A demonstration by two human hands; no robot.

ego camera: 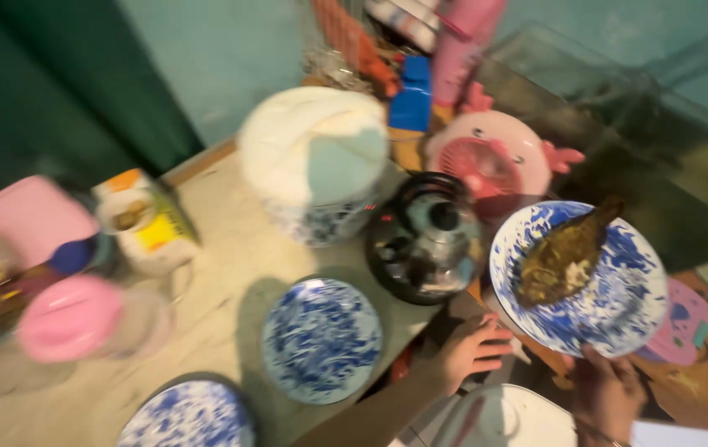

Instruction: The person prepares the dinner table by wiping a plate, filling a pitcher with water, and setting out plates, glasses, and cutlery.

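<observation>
My right hand grips the near rim of a blue-and-white speckled plate, held up at the right. A dark fried fish lies on that plate. My left hand reaches forward with fingers apart, holding nothing, just below a glass pot lid with a black knob and to the right of an empty blue-and-white plate on the pale table. The picture is blurred.
A second blue-and-white plate lies at the near edge. A large white covered pot, a pink fan, a yellow-and-white carton, a pink-lidded jar and a pink box crowd the table.
</observation>
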